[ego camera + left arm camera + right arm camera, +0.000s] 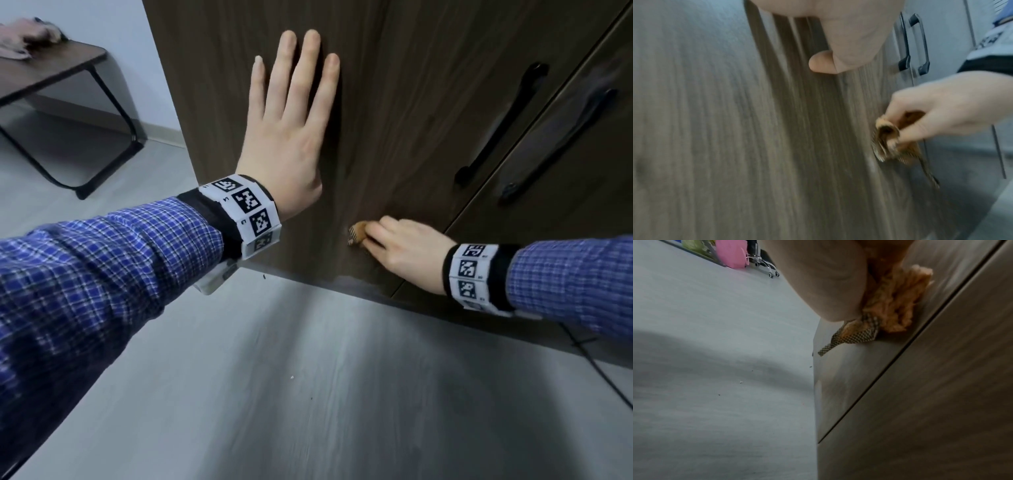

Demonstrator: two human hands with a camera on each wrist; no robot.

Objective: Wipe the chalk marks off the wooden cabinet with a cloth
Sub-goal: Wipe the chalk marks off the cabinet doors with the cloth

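Observation:
My left hand (291,113) lies flat with straight fingers against the dark wooden cabinet door (411,85). Lower down, my right hand (400,250) grips a small orange-brown cloth (356,233) and presses it on the door near its bottom edge. The left wrist view shows the cloth (888,138) bunched in the fingers (920,128) of that hand, with a faint pale chalk smear (871,164) just beside it. The right wrist view shows the fluffy cloth (898,305) against the wood, a checked corner hanging down.
Two black bar handles (503,123) sit on the doors to the right. A low dark side table (51,68) with a pinkish rag (24,34) stands at the far left. Grey floor (308,394) runs below the cabinet; a black cable (596,363) trails at the right.

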